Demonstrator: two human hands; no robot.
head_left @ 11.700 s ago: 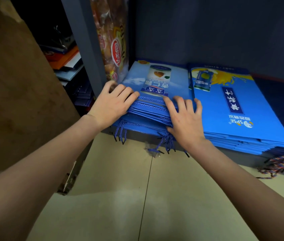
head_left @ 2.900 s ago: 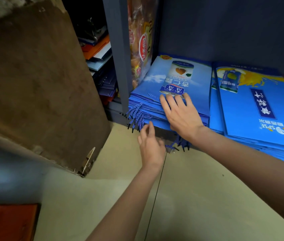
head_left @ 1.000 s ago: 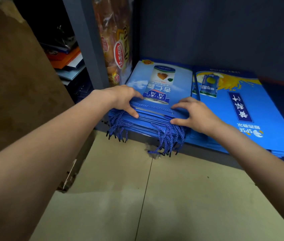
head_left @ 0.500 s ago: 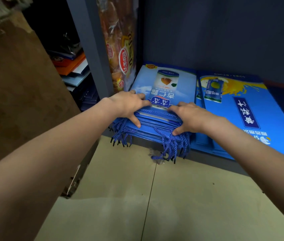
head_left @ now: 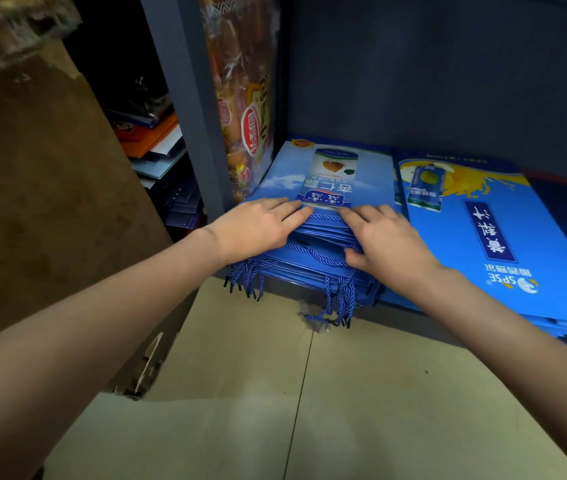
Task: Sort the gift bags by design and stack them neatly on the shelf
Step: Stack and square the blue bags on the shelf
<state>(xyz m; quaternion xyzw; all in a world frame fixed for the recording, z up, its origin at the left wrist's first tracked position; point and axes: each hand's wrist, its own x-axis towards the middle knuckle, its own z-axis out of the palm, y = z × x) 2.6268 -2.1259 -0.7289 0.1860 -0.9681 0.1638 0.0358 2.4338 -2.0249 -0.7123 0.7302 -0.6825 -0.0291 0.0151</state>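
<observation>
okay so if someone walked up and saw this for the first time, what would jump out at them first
Two bright blue stacks of gift bags on the low shelf: the left stack, printed with a can, and beside it the right stack with a yellow splash. Both hands lie flat on the left stack's near edge, left hand and right hand, above blue cord handles dangling over the shelf front.
</observation>
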